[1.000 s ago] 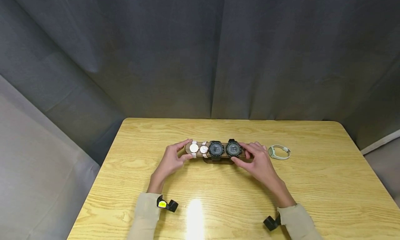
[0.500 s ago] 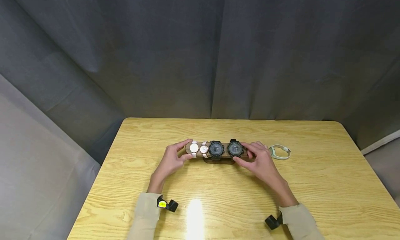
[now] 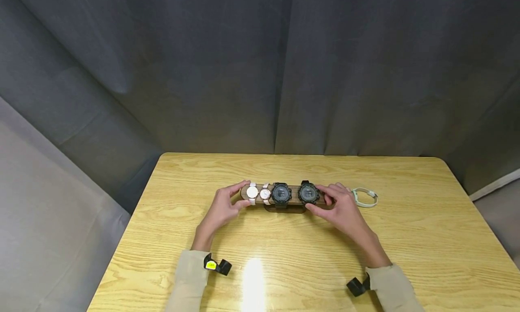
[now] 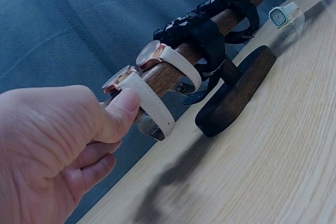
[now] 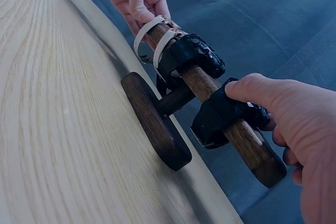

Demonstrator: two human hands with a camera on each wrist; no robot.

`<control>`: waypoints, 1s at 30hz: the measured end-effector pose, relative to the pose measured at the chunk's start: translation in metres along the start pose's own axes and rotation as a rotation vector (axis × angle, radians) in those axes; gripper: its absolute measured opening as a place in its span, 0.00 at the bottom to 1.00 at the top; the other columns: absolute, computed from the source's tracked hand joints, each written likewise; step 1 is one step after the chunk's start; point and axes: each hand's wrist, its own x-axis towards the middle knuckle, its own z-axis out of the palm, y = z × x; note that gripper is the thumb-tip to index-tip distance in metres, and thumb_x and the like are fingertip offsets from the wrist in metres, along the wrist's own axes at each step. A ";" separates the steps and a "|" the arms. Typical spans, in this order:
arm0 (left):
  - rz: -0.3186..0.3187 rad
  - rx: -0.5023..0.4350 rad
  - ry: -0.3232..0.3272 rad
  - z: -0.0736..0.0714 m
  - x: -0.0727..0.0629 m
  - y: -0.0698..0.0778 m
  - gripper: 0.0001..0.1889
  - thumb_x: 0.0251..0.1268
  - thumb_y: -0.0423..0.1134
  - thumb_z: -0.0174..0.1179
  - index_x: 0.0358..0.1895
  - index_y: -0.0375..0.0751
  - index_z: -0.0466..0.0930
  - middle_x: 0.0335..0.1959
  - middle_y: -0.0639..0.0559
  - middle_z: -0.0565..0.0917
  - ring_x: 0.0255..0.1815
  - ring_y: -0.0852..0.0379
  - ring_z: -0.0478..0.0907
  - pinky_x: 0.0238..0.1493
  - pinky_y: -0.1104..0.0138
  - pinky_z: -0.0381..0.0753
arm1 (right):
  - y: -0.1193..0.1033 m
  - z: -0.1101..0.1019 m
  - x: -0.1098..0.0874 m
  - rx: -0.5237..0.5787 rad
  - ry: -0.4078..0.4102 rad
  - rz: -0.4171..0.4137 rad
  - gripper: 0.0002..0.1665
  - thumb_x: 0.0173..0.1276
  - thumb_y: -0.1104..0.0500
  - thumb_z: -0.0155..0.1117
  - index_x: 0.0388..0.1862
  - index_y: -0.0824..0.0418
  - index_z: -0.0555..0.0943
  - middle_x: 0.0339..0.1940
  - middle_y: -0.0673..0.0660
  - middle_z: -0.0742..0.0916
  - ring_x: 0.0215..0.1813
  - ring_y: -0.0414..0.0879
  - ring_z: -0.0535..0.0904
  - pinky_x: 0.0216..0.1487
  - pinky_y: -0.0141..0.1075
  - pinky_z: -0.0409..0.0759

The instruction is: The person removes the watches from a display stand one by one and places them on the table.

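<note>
A dark wooden watch stand (image 5: pixel 202 83) with a T-shaped bar carries two white-strapped watches and two black sports watches. My left hand (image 3: pixel 221 208) grips the bar's left end, its thumb on the strap of the outer white-strapped watch (image 4: pixel 149 106). Beside that sits a smaller white-strapped watch (image 3: pixel 265 194), then a black watch (image 3: pixel 281 193). Farther right, my right hand (image 3: pixel 341 210) pinches the second black watch (image 3: pixel 308 193) between thumb and fingers, with the strap looped round the bar. Bare wood shows between the two black watches and at the bar's right end.
A pale green watch (image 3: pixel 365 197) lies on the wooden table (image 3: pixel 284 267) just right of my right hand. The stand's oval base (image 4: pixel 236 93) rests on the table. A dark curtain (image 3: pixel 260 77) hangs behind the table's far edge.
My right hand has slid the outer black watch a little to the right along the bar, widening the gap between the black watches. The left hand and the stand have stayed in place.
</note>
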 end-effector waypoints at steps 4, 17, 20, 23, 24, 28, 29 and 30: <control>0.003 0.001 0.001 0.000 0.000 0.000 0.31 0.65 0.31 0.71 0.72 0.46 0.78 0.72 0.45 0.77 0.75 0.44 0.71 0.74 0.53 0.71 | 0.001 -0.001 0.000 0.000 -0.006 0.002 0.28 0.49 0.56 0.89 0.47 0.67 0.89 0.21 0.50 0.71 0.33 0.43 0.64 0.43 0.36 0.61; 0.004 0.016 0.000 0.000 0.000 0.000 0.31 0.65 0.31 0.71 0.72 0.46 0.78 0.72 0.45 0.77 0.75 0.44 0.71 0.74 0.54 0.71 | 0.003 -0.004 0.000 0.002 -0.010 0.019 0.29 0.49 0.55 0.90 0.48 0.66 0.89 0.21 0.48 0.72 0.33 0.43 0.65 0.42 0.37 0.59; 0.003 0.012 -0.001 0.000 0.001 0.000 0.31 0.66 0.30 0.71 0.72 0.45 0.78 0.72 0.45 0.77 0.75 0.44 0.71 0.74 0.55 0.71 | 0.003 -0.004 0.000 0.001 -0.010 0.015 0.29 0.49 0.55 0.90 0.48 0.66 0.89 0.21 0.48 0.71 0.33 0.43 0.65 0.42 0.37 0.58; 0.001 0.009 -0.001 0.000 0.000 0.001 0.31 0.65 0.30 0.71 0.72 0.45 0.78 0.72 0.45 0.77 0.75 0.45 0.71 0.74 0.55 0.71 | 0.003 -0.004 0.000 0.000 -0.009 0.009 0.29 0.48 0.55 0.90 0.48 0.66 0.89 0.21 0.48 0.71 0.33 0.43 0.65 0.41 0.37 0.58; 0.002 0.008 -0.002 0.000 0.000 0.001 0.31 0.65 0.30 0.71 0.72 0.45 0.78 0.72 0.45 0.77 0.75 0.44 0.71 0.74 0.54 0.71 | 0.003 -0.004 0.000 0.000 -0.009 0.008 0.29 0.48 0.55 0.90 0.48 0.66 0.89 0.21 0.48 0.71 0.33 0.43 0.65 0.41 0.37 0.57; 0.003 0.006 -0.003 0.000 0.000 0.001 0.31 0.65 0.30 0.71 0.72 0.44 0.77 0.72 0.45 0.77 0.75 0.44 0.71 0.74 0.54 0.71 | 0.003 -0.005 0.000 0.000 -0.010 0.012 0.29 0.49 0.56 0.90 0.48 0.66 0.89 0.21 0.47 0.71 0.32 0.43 0.65 0.41 0.37 0.57; 0.003 0.006 -0.003 0.000 0.000 0.000 0.31 0.65 0.30 0.71 0.72 0.44 0.77 0.72 0.45 0.77 0.75 0.44 0.71 0.74 0.54 0.71 | 0.003 -0.005 0.000 0.001 -0.010 0.013 0.29 0.49 0.56 0.90 0.48 0.66 0.89 0.21 0.47 0.71 0.32 0.44 0.65 0.41 0.37 0.57; 0.004 0.008 -0.003 0.000 0.000 0.000 0.31 0.65 0.30 0.71 0.72 0.44 0.77 0.72 0.45 0.77 0.75 0.44 0.71 0.74 0.54 0.71 | 0.003 -0.006 0.000 0.003 -0.011 0.016 0.29 0.49 0.56 0.90 0.48 0.66 0.89 0.21 0.48 0.71 0.32 0.44 0.65 0.41 0.37 0.57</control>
